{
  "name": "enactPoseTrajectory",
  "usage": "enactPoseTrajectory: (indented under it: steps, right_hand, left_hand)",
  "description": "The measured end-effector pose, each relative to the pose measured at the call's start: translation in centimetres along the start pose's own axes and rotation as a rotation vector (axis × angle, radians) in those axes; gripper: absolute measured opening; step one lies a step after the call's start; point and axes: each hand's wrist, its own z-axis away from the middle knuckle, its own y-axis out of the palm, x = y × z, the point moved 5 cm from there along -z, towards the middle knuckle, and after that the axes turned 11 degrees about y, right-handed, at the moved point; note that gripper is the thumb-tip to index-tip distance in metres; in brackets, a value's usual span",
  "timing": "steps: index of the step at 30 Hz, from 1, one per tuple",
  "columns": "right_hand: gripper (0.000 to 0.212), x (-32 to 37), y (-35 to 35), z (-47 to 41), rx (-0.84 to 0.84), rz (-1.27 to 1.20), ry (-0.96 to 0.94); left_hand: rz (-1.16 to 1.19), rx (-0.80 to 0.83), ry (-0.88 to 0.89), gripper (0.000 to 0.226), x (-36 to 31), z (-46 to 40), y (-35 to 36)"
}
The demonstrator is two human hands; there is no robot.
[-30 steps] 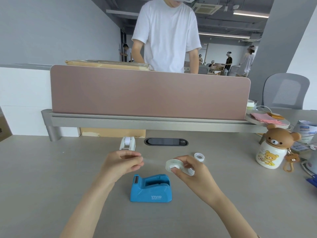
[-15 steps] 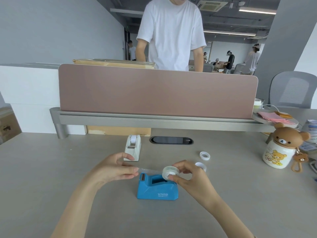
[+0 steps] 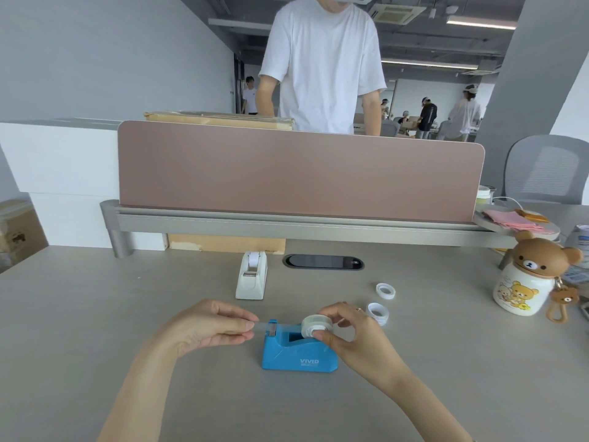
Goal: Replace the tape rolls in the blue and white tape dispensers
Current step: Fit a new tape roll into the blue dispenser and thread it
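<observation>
our right hand [image 3: 357,333] pinches the small clear tape roll on its white core [image 3: 314,326] by the sides, just over the slot of the blue plastic tape dispenser [image 3: 298,354]. our left hand [image 3: 207,325] pinches the free tape end [image 3: 261,326], pulled out over the cutter. we judge the roll light and stiff, best held at the core; the strip is thin, sticky and floppy, so keep it taut. the white plastic tape dispenser [image 3: 251,277] stands behind on the grey desk [image 3: 95,314], two white tape cores [image 3: 381,303] at right.
</observation>
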Motion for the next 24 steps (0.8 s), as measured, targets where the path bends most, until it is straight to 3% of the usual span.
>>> enactPoseTrajectory:
  steps: [7,18,24]
  right_hand:
    - [0.017,-0.21,0.31,-0.11,0.012,0.076,-0.037]
    - [0.005,-0.86,0.62,-0.23,0.021,0.1,-0.092]
    - [0.039,-0.94,0.61,-0.18,0.104,0.164,-0.058]
  left_hand:
    - [-0.048,0.026,-0.007,0.014,0.35,0.03,-0.15]
    - [-0.05,0.02,-0.012,0.015,0.46,0.07,-0.83]
    - [-0.05,0.032,-0.013,0.013,0.68,-0.02,-0.77]
